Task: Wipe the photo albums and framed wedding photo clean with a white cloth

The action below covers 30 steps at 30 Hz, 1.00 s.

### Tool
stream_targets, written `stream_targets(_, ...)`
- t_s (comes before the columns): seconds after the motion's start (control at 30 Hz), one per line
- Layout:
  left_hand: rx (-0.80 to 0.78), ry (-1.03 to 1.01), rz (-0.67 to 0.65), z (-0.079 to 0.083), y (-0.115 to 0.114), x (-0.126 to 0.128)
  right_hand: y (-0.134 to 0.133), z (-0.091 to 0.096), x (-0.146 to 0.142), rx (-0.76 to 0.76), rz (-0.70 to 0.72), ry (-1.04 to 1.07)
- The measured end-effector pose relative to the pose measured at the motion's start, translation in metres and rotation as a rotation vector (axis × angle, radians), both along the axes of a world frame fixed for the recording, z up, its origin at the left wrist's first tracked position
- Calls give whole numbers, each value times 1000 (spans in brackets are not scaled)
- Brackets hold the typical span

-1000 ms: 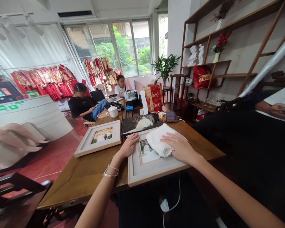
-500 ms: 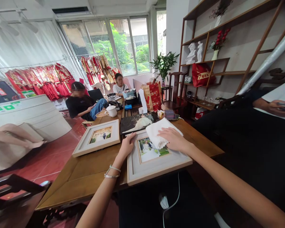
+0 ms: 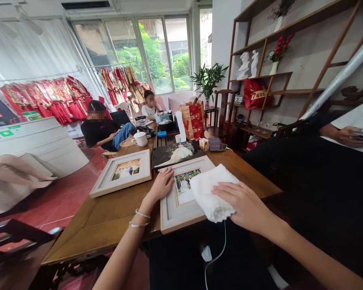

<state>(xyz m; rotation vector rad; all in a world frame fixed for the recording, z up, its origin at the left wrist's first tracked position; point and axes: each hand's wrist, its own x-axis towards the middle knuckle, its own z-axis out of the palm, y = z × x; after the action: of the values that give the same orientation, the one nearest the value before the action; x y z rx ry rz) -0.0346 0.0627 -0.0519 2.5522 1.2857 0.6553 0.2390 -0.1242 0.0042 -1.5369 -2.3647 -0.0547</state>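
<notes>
A pale wooden picture frame (image 3: 181, 221) with a wedding photo (image 3: 184, 186) lies on the table before me. My left hand (image 3: 162, 183) grips its left rim, fingers bent over the edge. With my right hand (image 3: 245, 203) I hold a folded white towel (image 3: 211, 185) against the frame's right side, my fingers closed on its outer part. The towel covers the right portion of the photo and of the frame. To the left sits a second framed photo (image 3: 98, 189). Behind both lies a dark picture panel (image 3: 163, 155) showing a white gown.
A white teapot (image 3: 140, 139), a red paper bag (image 3: 192, 121), a small box (image 3: 203, 144) and a phone (image 3: 220, 147) stand or lie farther back on the wooden table (image 3: 103, 217). Two people sit beyond; another person's hand (image 3: 347, 135) is at right. A white cable (image 3: 224, 241) hangs below.
My right hand has moved the towel toward me and to the right, uncovering the frame's far right corner and more of the photo's top. My left hand stays at the left rim.
</notes>
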Motion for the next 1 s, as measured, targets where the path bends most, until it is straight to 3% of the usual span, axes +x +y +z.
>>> stream_targets(0.23, -5, 27, -35, -1, 2, -6, 76, 7, -11, 5, -97, -1)
stream_targets(0.37, -9, -27, -49, -6, 6, -7, 120, 5, -13, -57, -67, -17)
stream_targets(0.47, -17, -107, -43, -10, 8, -7, 134, 4, -17, -136, -5, -35)
stream_targets(0.57, -21, -185, -25, -14, 11, -8, 127, 3, -27, -210, 139, -64)
stream_targets(0.73, -15, -224, -10, -18, 14, -10, 81, 5, -40, -252, 355, -56)
stream_targets(1.0, -50, -228, -3, -17, 13, -10, 16, 7, -15, -166, 493, -80)
